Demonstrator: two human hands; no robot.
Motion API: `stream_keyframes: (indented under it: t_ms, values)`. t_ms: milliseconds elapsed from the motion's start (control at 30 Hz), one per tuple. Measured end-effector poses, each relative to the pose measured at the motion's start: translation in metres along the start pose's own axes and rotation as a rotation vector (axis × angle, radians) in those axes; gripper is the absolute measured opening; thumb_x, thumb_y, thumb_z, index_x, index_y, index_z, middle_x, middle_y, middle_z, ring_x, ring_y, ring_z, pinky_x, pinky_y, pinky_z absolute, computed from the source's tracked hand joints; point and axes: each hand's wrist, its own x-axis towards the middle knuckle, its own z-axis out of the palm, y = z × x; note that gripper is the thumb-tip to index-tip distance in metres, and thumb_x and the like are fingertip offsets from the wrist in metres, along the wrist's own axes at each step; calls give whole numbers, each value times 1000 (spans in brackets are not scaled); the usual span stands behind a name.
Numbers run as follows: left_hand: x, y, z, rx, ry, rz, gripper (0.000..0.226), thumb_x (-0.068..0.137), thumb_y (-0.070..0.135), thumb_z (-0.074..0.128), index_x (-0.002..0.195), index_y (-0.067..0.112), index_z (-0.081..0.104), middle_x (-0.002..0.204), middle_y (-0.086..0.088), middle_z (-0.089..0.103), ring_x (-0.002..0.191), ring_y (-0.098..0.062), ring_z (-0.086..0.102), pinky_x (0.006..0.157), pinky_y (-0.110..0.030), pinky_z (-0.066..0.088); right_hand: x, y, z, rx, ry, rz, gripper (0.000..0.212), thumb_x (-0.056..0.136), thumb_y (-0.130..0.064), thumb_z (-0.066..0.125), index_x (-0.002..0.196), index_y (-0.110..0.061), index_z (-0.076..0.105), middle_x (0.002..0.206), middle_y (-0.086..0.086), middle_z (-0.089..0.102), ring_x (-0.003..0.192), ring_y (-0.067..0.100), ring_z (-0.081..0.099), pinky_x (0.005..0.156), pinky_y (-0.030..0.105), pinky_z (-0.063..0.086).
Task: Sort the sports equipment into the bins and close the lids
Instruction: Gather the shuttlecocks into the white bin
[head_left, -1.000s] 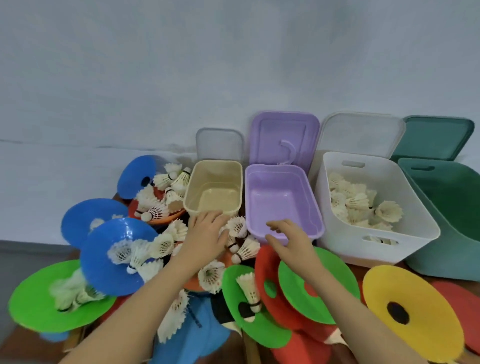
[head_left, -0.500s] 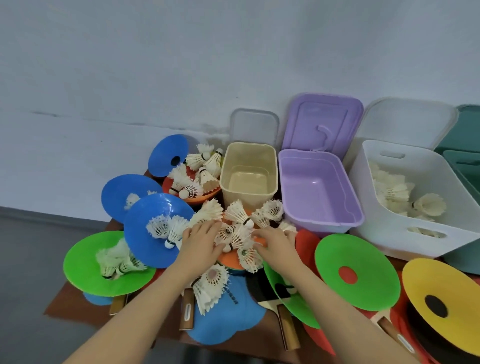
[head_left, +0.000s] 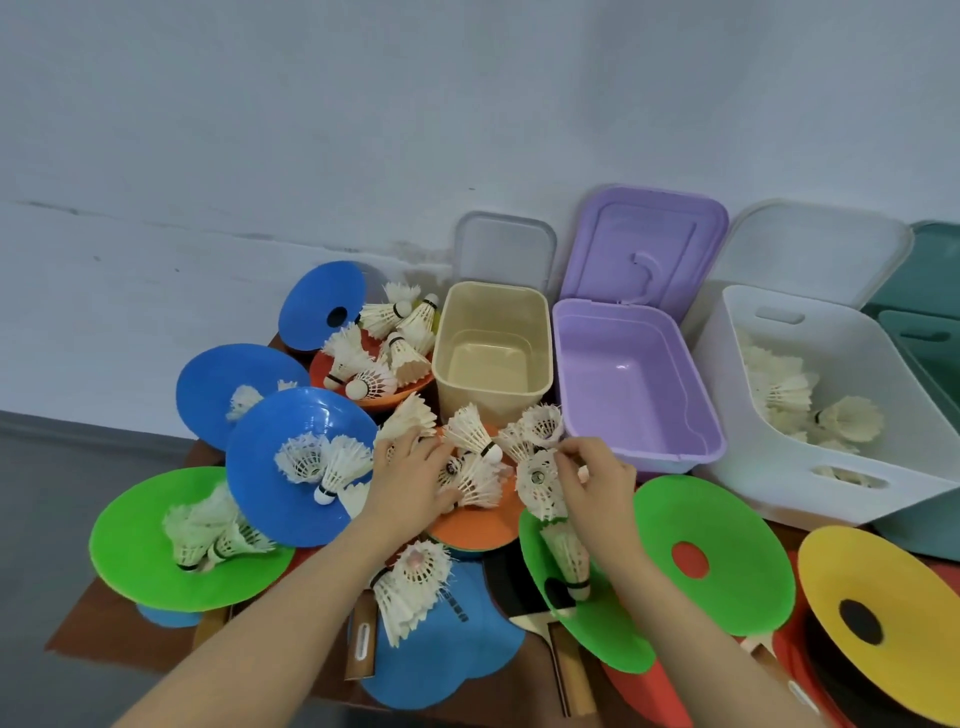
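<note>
Loose white shuttlecocks (head_left: 470, 434) lie heaped on an orange disc (head_left: 478, 527) in front of the open bins. My left hand (head_left: 410, 480) lies on the heap, with fingers and thumb curled round a few shuttlecocks. My right hand (head_left: 595, 480) pinches the feather rim of one shuttlecock (head_left: 537, 475) at the heap's right side. Behind stand a cream bin (head_left: 488, 405) and a purple bin (head_left: 644, 460), both with nothing inside. A white bin (head_left: 779, 488) holds several shuttlecocks. A green bin (head_left: 924, 343) shows at the right edge.
The bins' lids (head_left: 644, 244) lean against the wall behind them. Blue (head_left: 291, 499), green (head_left: 727, 519) and yellow (head_left: 883, 582) discs, some carrying shuttlecocks, cover the table. Paddles with wooden handles (head_left: 363, 642) lie under them. The table's left edge drops to a grey floor.
Both hands came back from the bins and down to the shuttlecock heap. The left now grips a few and the right has pinched one. My view swung left.
</note>
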Motion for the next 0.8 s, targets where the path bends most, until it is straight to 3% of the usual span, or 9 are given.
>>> stream_keyframes:
  t_ms: [167, 300, 400, 467, 533, 667, 800]
  values:
    - [8, 2, 10, 5, 59, -107, 62, 82, 45, 56, 137, 23, 40, 142, 6, 43, 142, -19, 9, 109, -47, 3, -5, 13, -6, -8, -7, 16, 27, 85, -8, 62, 82, -34, 56, 79, -22, 58, 75, 9, 59, 77, 55, 46]
    - [8, 0, 16, -58, 205, -72, 48, 80, 39, 61, 123, 18, 56, 125, 0, 57, 135, -22, 30, 103, -43, 8, -9, 17, -8, 17, -13, 41, 25, 84, -5, 63, 80, -29, 58, 76, -16, 60, 74, 13, 58, 78, 54, 46]
    - [2, 1, 13, -93, 404, -3, 44, 78, 44, 51, 110, 17, 63, 108, 1, 63, 117, -18, 42, 95, -37, 19, -7, 19, -15, 58, -11, 36, 28, 83, -2, 62, 77, -30, 58, 74, -7, 61, 71, 18, 57, 72, 42, 49]
    - [-1, 6, 4, -150, 469, 27, 47, 79, 47, 46, 112, 17, 62, 108, 2, 62, 110, -14, 44, 93, -33, 21, -7, 18, -22, 115, -21, 50, 35, 84, -1, 62, 78, -35, 56, 77, -7, 62, 72, 14, 57, 68, 25, 47]
    - [0, 14, -8, -182, 491, 66, 48, 81, 47, 47, 115, 17, 61, 110, 3, 61, 107, -13, 47, 91, -31, 23, -8, 19, -30, 158, -24, 50, 30, 84, 0, 61, 80, -30, 58, 79, -5, 61, 74, 7, 55, 67, 15, 43]
    - [16, 42, -34, -210, 494, 161, 49, 82, 46, 52, 119, 16, 58, 111, 1, 61, 103, -14, 49, 89, -30, 24, 1, 25, -51, 181, -10, 29, 28, 85, 1, 61, 83, -27, 59, 81, -4, 60, 74, 8, 55, 66, 19, 44]
    - [43, 83, -52, -231, 458, 214, 52, 82, 46, 49, 125, 17, 54, 114, 1, 60, 105, -14, 49, 88, -28, 24, 26, 32, -89, 162, 38, 4, 23, 86, 0, 60, 83, -23, 59, 82, -7, 61, 77, 4, 55, 64, 12, 41]
